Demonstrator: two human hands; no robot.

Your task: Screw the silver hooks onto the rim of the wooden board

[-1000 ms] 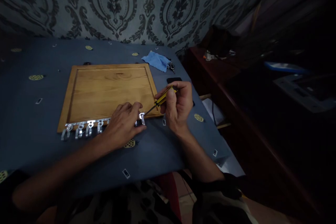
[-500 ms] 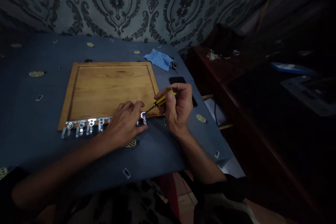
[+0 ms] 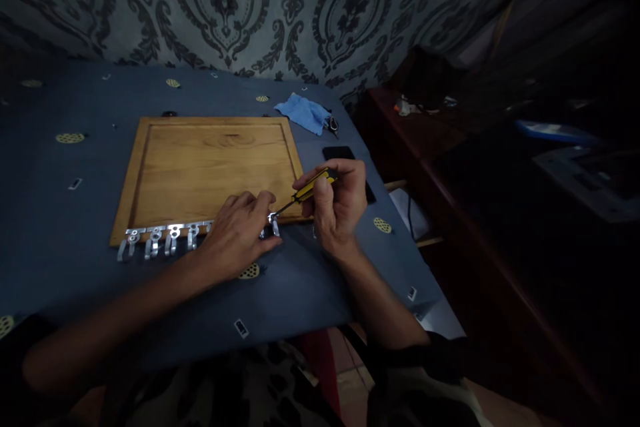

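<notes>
A wooden board (image 3: 210, 167) with a raised rim lies flat on the blue tablecloth. Along its near edge runs a shiny metal hook rail (image 3: 160, 239) with several hooks. My left hand (image 3: 237, 230) rests on the rail's right part, fingers curled and pressing it against the board. My right hand (image 3: 337, 203) grips a yellow-and-black screwdriver (image 3: 307, 191), tilted down to the left. Its tip meets the rail's right end by my left fingertips.
A blue cloth (image 3: 303, 113) with a small metal item beside it lies behind the board. A dark phone (image 3: 340, 153) sits by the table's right edge. To the right stands dark wooden furniture (image 3: 425, 140) with clutter. A patterned wall is behind.
Almost nothing has moved. The view has shifted slightly; both hands hold the same pose at the rail's right end.
</notes>
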